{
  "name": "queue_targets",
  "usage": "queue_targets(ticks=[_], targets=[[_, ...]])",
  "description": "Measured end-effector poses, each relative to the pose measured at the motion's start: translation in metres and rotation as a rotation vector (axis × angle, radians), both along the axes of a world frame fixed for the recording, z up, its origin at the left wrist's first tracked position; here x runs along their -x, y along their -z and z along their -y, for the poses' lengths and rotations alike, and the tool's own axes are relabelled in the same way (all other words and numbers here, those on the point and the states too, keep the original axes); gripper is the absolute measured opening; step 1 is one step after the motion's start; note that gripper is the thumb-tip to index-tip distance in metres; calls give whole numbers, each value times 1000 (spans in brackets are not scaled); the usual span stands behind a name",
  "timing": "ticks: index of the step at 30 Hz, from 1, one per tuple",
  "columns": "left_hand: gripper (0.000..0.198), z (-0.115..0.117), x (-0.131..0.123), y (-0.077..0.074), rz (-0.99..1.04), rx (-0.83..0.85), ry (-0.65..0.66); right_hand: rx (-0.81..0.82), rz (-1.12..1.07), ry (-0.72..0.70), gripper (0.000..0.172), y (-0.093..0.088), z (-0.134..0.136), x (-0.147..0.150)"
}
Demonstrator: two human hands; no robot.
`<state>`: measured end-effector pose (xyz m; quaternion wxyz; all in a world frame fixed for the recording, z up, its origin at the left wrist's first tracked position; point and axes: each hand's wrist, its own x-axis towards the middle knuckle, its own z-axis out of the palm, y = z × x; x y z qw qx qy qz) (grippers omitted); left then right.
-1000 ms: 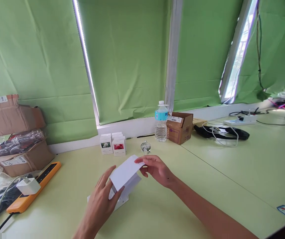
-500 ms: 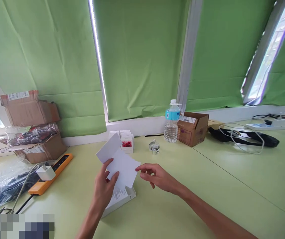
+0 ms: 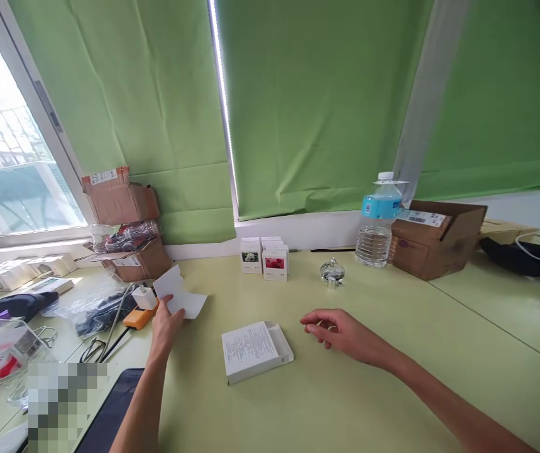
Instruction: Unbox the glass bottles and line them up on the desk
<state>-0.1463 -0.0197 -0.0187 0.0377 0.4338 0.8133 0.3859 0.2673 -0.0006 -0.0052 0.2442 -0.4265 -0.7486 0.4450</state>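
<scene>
Well left of the left hand [image 3: 166, 327] is a window [image 3: 19, 126], with white adapters [image 3: 8, 277] on the sill side; nearer lie a clear plastic box [image 3: 0, 352] with red print, scissors [image 3: 93, 350] and a dark phone [image 3: 112, 409] just beside the left forearm. Just behind the hand sit a bag of black cables [image 3: 104, 314], a white charger [image 3: 145, 297] and an orange power strip [image 3: 138, 318]; farther back, two cardboard boxes [image 3: 121, 196] are stacked.

The left hand is closed on a folded white leaflet [image 3: 178, 294], pinching it at the fingertips; the leaflet rises up and right, held above the table [image 3: 260, 415]. Right of that grip, a white box [image 3: 253, 351] lies flat with its printed face up, between the hands and touching neither; beyond it stand small white boxes [image 3: 264, 258], a glass ornament [image 3: 332, 272], a water bottle [image 3: 379, 221] and a carton [image 3: 434, 240].

The right hand [image 3: 345, 333] is open and empty, its fingers loosely curled, just right of the white box; far to its right lies a black pouch [image 3: 519, 259]; green blinds [image 3: 317, 107] fill the wall behind.
</scene>
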Motion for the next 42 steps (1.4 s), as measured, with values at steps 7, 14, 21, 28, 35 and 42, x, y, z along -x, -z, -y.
queue_targets(ticks=[7,14,21,28,35,42], targets=[[62,1,-1,11,-129,140,-126,-6,38,-8,44,4,-2,0],[58,9,-13,3,-259,22,-141,6,49,-40,45,6,-1,2],[44,8,-62,-20,-233,-127,208,292,-171,-162,56,1,16,17],[36,10,-143,13,-75,-125,570,751,-457,-293,69,16,45,49],[43,21,-158,0,285,-112,675,332,-405,-145,36,9,39,47],[46,35,-157,-17,269,-172,835,-206,-216,108,42,-18,37,30]])
